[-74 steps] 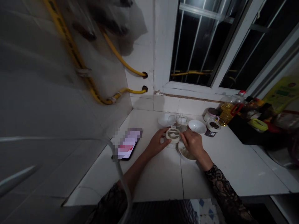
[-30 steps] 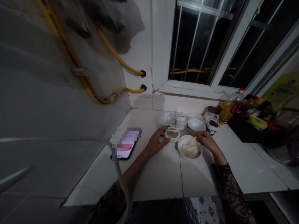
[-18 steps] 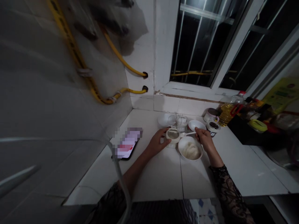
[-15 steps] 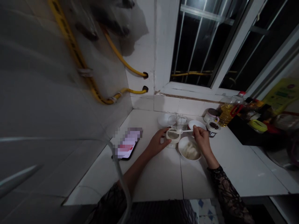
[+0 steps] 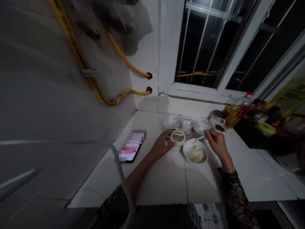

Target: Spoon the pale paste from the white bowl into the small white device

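Right hand (image 5: 216,143) has let go of a white spoon (image 5: 197,139) and drawn back to the right, leaving the spoon lying across the rim of a white ceramic bowl (image 5: 190,156), its handle tip just apart from the fingertips. Fingers loosely spread and angled down toward the counter, wrist raised, the right hand holds nothing, and a black lace sleeve (image 5: 234,194) covers the forearm behind it. Left hand (image 5: 163,143) stays curled around the near side of a round white plastic mould (image 5: 177,138), fingers over its rim, keeping it in place on the white tiled counter (image 5: 157,187) between the two hands. Down and to the left of the right hand's fingertips, a pale, soft mound of dough or filling (image 5: 196,155) sits in the bowl. Just beyond those fingers stand a second white bowl (image 5: 199,128) and a small jar of dark contents (image 5: 219,128), while a phone with a blurred screen (image 5: 131,146) lies left of the left hand.
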Action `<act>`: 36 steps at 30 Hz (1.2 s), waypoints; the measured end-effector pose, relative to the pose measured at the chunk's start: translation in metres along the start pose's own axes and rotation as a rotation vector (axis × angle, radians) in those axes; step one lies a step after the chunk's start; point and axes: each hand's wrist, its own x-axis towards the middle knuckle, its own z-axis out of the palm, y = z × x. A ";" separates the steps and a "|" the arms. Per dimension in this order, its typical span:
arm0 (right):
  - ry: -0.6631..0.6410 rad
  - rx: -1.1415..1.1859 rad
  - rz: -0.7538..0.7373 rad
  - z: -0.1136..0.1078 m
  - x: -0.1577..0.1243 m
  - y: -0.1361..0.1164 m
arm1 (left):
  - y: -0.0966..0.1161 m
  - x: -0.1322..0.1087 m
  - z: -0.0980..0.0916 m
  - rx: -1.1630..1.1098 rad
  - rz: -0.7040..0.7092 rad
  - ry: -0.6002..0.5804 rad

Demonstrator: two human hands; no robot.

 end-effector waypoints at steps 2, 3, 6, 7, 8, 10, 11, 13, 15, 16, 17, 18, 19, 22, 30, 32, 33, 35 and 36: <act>-0.053 -0.054 0.004 -0.008 -0.001 0.007 | 0.000 0.000 0.000 0.004 -0.007 0.000; -0.080 -0.086 -0.003 -0.011 -0.002 0.009 | 0.000 0.000 0.000 0.006 -0.011 0.001; -0.141 -0.177 -0.026 -0.014 -0.004 0.010 | 0.001 0.000 0.000 0.007 -0.016 0.009; -0.169 -0.198 -0.029 -0.013 -0.004 0.009 | 0.001 0.000 0.000 0.006 -0.015 0.008; -0.209 -0.211 -0.029 -0.010 -0.005 0.008 | 0.002 -0.001 0.000 0.006 -0.015 0.008; -0.306 -0.212 -0.028 -0.004 -0.006 0.006 | 0.002 -0.001 0.000 0.005 -0.016 0.007; -0.348 -0.207 -0.025 0.000 -0.006 0.005 | 0.003 -0.001 -0.001 0.005 -0.015 0.005; -0.391 -0.196 -0.012 0.007 -0.007 0.004 | 0.003 -0.001 -0.001 0.006 -0.010 -0.001; -0.399 -0.182 0.010 0.010 -0.007 0.003 | 0.003 -0.001 -0.002 0.008 -0.003 -0.007; -0.398 -0.168 0.021 0.011 -0.006 0.003 | 0.003 -0.001 -0.002 0.009 -0.002 -0.008; -0.395 -0.149 0.029 0.011 -0.006 0.004 | 0.003 -0.001 -0.002 0.010 0.000 -0.006; -0.391 -0.126 0.035 0.010 -0.006 0.004 | 0.003 -0.001 -0.001 0.009 0.000 -0.003; -0.388 -0.103 0.039 0.010 -0.006 0.005 | 0.003 -0.001 -0.001 0.007 -0.002 0.000; -0.380 -0.044 0.051 0.007 -0.006 0.009 | 0.004 -0.001 -0.001 -0.006 -0.012 0.005; -0.334 -0.008 0.091 0.001 -0.005 0.018 | 0.004 -0.001 -0.002 -0.002 -0.016 -0.003; -0.343 0.019 0.105 0.001 -0.005 0.019 | 0.005 -0.001 -0.002 0.001 -0.022 -0.004; -0.343 0.040 0.119 0.001 -0.005 0.020 | 0.005 -0.001 -0.002 0.000 -0.024 -0.005; -0.326 0.091 0.161 0.003 -0.004 0.022 | 0.006 -0.001 -0.002 -0.005 -0.022 -0.008; -0.316 0.119 0.183 0.004 -0.003 0.023 | 0.006 -0.001 -0.002 -0.008 -0.021 -0.008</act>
